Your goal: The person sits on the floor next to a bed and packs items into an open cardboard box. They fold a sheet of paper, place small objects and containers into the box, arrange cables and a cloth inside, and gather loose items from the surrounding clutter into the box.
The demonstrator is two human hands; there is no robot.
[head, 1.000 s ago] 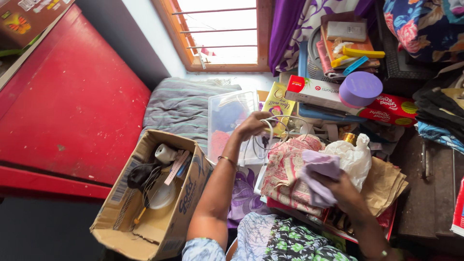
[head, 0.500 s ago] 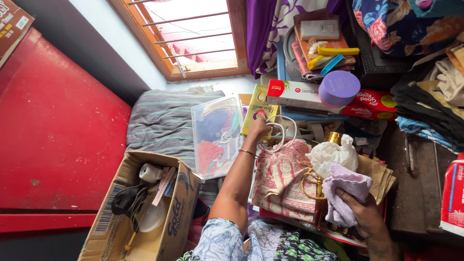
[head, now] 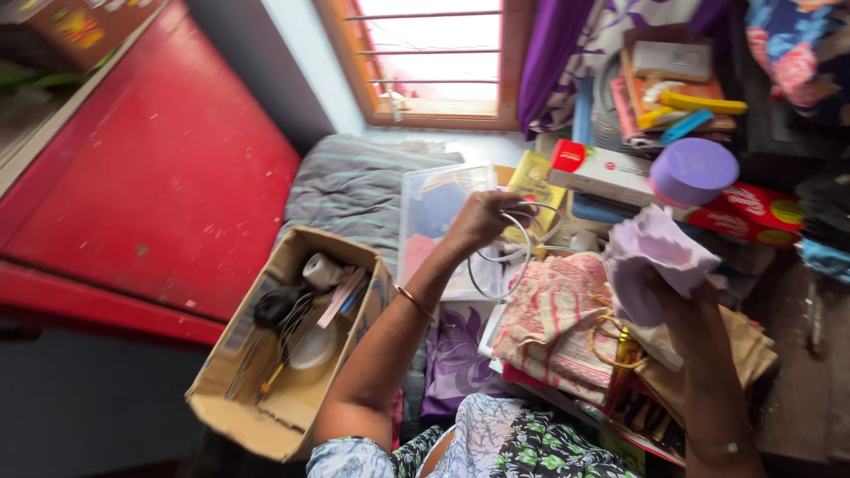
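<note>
Two hands, each holding one thing, above a crowded pile.

The left hand (head: 478, 223) is closed around one looped white cable (head: 506, 257), lifted just in front of one clear plastic box (head: 434, 221). The right hand (head: 677, 296) grips one crumpled lilac cloth (head: 660, 257), raised over one pink patterned cloth (head: 553, 319). One open cardboard box (head: 266, 407) of odds and ends sits to the left; one purple round lid (head: 692, 171) rests on one red carton (head: 753, 212).
</note>
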